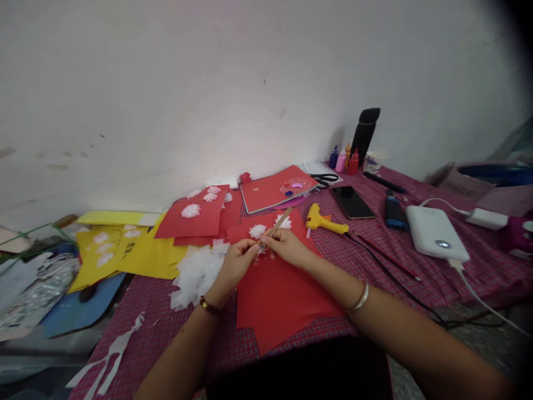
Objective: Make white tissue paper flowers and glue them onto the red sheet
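Over a red paper sheet (pixel 287 300), my two hands meet with fingertips close together. My right hand (pixel 291 248) is closed around a flat wooden stick (pixel 281 220), which points up and away. My left hand (pixel 241 262) pinches a small whitish paper piece (pixel 262 250), mostly hidden by the fingers. Just beyond the fingers, a white paper flower (pixel 257 230) lies on red paper, and another white flower (pixel 285 222) shows behind the stick. A pile of white paper pieces (pixel 195 275) lies beside my left wrist.
Right of my hands lie a yellow glue gun (pixel 325 220) with its cord, a red pencil (pixel 389 256), a phone (pixel 353 202) and a white power bank (pixel 437 233). Scissors (pixel 325 179) and small paint bottles (pixel 353 162) stand farther back. Yellow sheets (pixel 150 258) and paper scraps (pixel 112 355) are left.
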`<state>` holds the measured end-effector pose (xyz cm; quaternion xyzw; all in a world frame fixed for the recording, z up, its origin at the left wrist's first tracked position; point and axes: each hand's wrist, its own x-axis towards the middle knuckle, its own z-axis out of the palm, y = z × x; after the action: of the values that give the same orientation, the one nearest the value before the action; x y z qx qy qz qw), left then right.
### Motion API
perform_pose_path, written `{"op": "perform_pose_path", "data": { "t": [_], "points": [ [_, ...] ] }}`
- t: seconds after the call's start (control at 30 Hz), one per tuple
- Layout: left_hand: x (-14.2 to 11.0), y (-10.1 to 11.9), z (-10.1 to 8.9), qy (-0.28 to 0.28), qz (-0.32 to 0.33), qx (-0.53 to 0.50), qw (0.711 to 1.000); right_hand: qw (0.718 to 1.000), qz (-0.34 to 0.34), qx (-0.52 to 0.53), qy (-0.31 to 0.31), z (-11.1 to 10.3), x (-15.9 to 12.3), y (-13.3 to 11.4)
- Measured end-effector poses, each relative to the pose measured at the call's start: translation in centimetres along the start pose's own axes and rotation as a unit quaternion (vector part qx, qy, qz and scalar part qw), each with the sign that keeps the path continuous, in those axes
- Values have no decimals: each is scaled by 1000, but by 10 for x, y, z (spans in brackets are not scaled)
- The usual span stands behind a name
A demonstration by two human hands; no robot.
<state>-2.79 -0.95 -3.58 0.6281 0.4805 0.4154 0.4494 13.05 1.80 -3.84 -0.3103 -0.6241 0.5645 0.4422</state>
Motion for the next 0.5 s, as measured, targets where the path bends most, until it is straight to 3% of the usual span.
{"op": "perform_pose_path", "data": {
  "t": [0.17, 0.5],
  "points": [
    [1, -1, -1, -5, -12, -28, 1000, 1000, 2, 2, -6, 0, -1, 2],
    [1, -5, -6, 85, 32, 19, 996, 994, -24, -105, 9, -4, 1, 6]
  ]
}}
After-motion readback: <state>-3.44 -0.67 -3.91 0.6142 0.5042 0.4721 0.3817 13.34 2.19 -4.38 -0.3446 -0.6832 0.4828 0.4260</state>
